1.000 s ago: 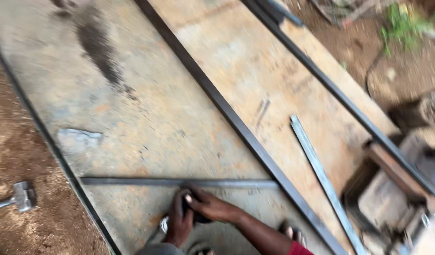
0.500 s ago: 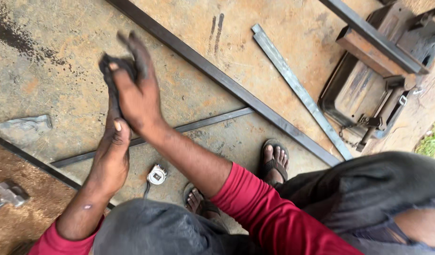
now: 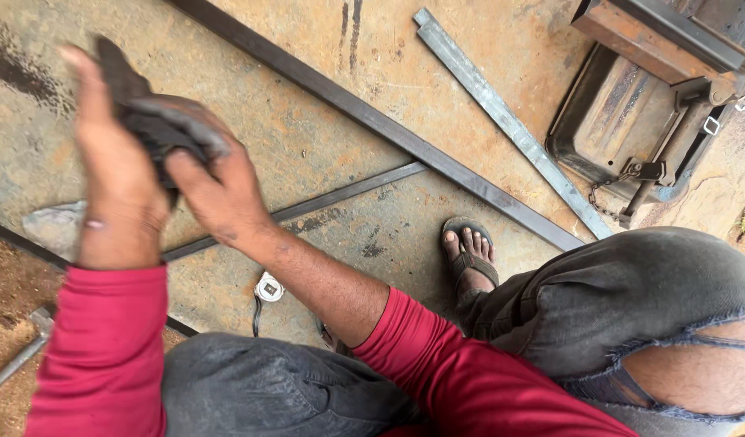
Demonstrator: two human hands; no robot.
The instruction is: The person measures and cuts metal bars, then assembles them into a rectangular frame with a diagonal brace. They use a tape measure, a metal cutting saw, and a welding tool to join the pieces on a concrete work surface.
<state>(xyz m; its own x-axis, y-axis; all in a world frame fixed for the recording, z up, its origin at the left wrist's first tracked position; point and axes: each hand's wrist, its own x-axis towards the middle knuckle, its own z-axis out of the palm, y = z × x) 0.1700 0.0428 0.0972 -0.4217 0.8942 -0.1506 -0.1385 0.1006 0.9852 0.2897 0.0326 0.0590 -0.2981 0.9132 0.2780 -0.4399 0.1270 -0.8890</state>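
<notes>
Dark cloth [image 3: 150,121], a glove perhaps, is gripped between both hands, raised above the rusty steel sheet [image 3: 324,146]. The left hand [image 3: 117,190] is closed around it from below, seemingly to steady it; the right hand [image 3: 218,194] pinches its upper edge as if tugging. Below the wrists a small tape measure [image 3: 267,287] lies beside a thin bar [image 3: 340,194]. Beyond, a long dark bar [image 3: 405,142] and a loose grey strip [image 3: 510,125] cross the sheet, leaving open room between them
</notes>
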